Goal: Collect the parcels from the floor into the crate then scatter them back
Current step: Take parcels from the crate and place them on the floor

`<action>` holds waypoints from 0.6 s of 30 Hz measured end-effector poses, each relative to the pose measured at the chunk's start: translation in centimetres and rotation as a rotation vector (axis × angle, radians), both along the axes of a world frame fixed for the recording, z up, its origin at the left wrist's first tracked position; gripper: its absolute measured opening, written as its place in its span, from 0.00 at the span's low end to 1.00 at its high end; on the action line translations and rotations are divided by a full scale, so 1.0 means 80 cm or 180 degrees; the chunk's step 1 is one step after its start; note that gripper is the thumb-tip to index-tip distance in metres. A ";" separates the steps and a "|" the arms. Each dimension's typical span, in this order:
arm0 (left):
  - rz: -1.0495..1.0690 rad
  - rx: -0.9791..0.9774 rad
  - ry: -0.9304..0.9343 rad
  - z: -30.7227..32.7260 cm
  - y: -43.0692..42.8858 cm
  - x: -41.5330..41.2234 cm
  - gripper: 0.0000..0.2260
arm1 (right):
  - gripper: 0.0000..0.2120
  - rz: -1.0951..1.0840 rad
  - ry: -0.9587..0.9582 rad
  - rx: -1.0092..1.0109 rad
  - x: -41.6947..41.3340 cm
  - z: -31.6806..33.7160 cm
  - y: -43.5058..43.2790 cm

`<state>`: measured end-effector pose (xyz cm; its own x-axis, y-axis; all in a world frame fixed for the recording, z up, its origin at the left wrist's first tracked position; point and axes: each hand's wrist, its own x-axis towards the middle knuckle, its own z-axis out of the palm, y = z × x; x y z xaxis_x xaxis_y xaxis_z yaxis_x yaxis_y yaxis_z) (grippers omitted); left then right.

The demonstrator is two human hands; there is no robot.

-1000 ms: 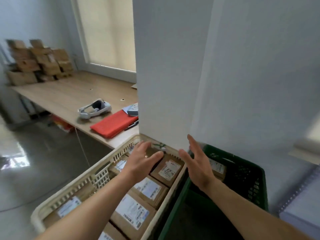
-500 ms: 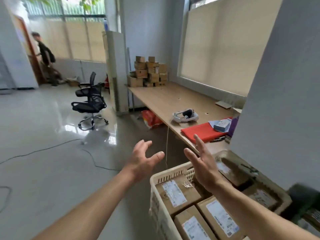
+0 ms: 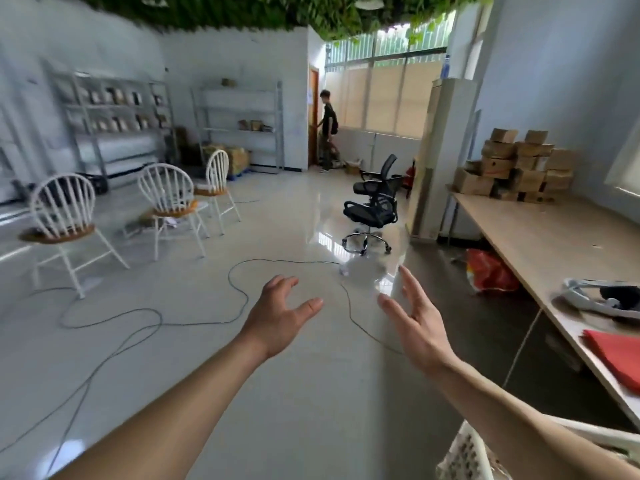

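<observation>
One head-worn wide-angle view, facing forward and down.

It looks from above and behind the forearms, close to them, with the left hand [image 3: 280, 315] and right hand [image 3: 417, 320] mid-frame. Beyond the hands, the glossy pale tiled floor [image 3: 294, 230]; right of the right hand, the long light wooden desk [image 3: 540, 244]; under that forearm, a corner of the white lattice plastic crate [image 3: 465, 455] at the bottom edge.

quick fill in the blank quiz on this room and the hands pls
The left hand and right hand are open and hold ____.
The white chairs on the left number ____.
The wheeled office chair is coloured ____.
A corner of the white crate shows at the bottom ____ of the view.
Missing words: nothing; three; black; right.
</observation>
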<state>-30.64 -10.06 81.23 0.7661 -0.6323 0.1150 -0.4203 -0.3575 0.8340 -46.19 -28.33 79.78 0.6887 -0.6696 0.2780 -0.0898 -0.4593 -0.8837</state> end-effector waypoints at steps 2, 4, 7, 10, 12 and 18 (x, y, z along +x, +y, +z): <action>0.0238 -0.0001 0.0042 0.000 0.030 0.000 0.31 | 0.43 0.0224 0.0000 0.0033 0.021 -0.002 0.017; 0.0416 0.0043 0.0059 -0.002 0.059 -0.004 0.33 | 0.47 0.0355 0.0045 -0.0014 0.038 -0.005 0.034; 0.0668 0.0150 -0.0026 -0.012 0.101 -0.011 0.41 | 0.54 0.0593 0.0139 -0.0086 0.059 -0.017 0.060; 0.0943 0.0362 -0.0121 -0.028 0.145 -0.013 0.48 | 0.58 0.0842 0.0252 -0.0153 0.078 -0.034 0.087; 0.1129 0.0413 -0.0067 -0.037 0.172 -0.012 0.51 | 0.58 0.0951 0.0335 -0.0193 0.090 -0.042 0.105; 0.1496 0.0403 0.0049 -0.060 0.241 -0.002 0.53 | 0.57 0.1171 0.0444 -0.0274 0.136 -0.055 0.153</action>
<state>-30.77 9.23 76.43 0.9731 -0.2256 0.0459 -0.1768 -0.6046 0.7766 -35.31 -16.10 75.34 0.9132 -0.3498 0.2093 -0.0220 -0.5549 -0.8316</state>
